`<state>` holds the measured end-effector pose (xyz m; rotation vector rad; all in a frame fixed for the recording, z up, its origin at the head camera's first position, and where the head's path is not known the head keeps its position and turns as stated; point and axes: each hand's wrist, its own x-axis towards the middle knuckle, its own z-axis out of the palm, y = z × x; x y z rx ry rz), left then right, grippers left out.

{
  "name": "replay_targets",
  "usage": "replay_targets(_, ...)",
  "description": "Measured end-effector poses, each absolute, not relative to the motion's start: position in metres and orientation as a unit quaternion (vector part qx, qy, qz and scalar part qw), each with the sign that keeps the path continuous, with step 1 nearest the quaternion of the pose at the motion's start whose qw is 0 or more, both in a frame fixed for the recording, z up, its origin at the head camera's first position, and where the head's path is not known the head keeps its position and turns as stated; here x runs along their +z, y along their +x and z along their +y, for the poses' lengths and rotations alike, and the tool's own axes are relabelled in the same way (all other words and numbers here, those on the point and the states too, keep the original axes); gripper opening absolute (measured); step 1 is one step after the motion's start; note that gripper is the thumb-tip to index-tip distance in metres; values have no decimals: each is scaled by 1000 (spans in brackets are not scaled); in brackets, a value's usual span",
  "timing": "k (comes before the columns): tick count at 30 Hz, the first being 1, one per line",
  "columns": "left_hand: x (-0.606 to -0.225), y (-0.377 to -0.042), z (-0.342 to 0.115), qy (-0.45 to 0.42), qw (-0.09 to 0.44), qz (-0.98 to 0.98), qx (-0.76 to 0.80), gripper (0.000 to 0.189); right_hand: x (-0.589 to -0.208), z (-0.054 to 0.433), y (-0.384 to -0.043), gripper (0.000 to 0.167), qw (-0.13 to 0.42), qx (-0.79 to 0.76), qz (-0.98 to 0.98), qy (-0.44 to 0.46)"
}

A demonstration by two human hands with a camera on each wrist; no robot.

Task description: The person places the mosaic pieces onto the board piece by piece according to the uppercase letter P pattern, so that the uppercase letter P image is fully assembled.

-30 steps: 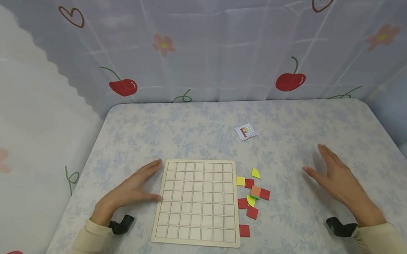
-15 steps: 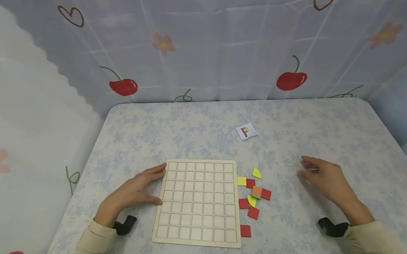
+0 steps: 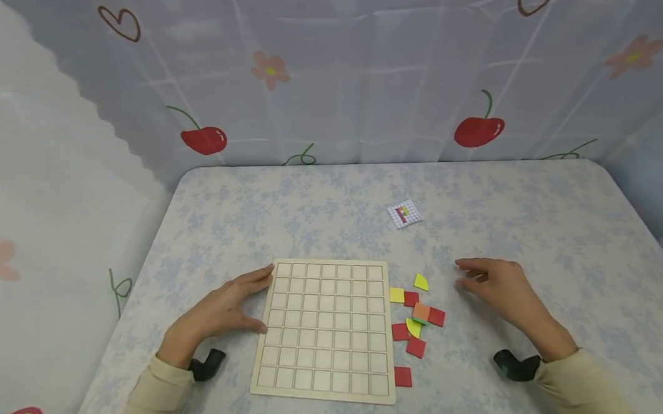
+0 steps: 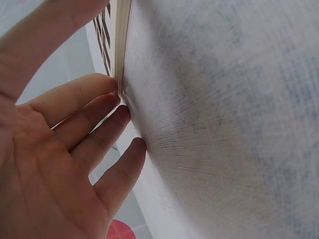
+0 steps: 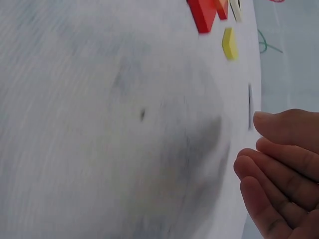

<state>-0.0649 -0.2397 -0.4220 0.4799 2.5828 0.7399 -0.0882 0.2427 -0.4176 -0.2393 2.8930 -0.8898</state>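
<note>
A pale gridded board (image 3: 325,321), apparently wooden, lies flat at lower centre of the frame, its thin raised ribs marking square cells inside a smooth rim with rounded corners. Along its left edge the left hand (image 3: 219,310) makes a wide grip, thumb and fingers spread, fingertips touching the board's side. Against and near its right edge lie flat pieces: a yellow square (image 3: 397,295), red squares (image 3: 403,377), a yellow quarter-circle (image 3: 421,282) at the top of the group and another yellow quarter-circle (image 3: 413,327) lower down, near an orange square (image 3: 421,312) with a green edge showing below it. The right hand (image 3: 498,287) hovers right of these, its grip holding nothing, fingers loosely bent with a narrow gap to the thumb; a strip of cloth separates it from the nearest piece. Above the board, well apart from it, lies a small printed card (image 3: 404,214). The worktop (image 3: 309,212), covered in mottled blue-and-white cloth, leaves wide room at centre right and ends in rounded far corners. Behind it hangs a creased pale curtain (image 3: 355,77) printed with cherries and flowers.
</note>
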Motion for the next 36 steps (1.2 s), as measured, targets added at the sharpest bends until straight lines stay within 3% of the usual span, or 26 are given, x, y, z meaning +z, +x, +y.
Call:
replay_targets(14,-422,-65,-240,171,199,928,264,99,-423,198,-91,38,95,-316,938,-102)
replay_targets(27,-422,-67,-239,165,199,929,263,99,-429,183,-88,30,39,-297,947,-117)
replay_targets(36,-423,-66,-238,162,199,930,262,99,-431,177,-90,35,36,-283,950,-125)
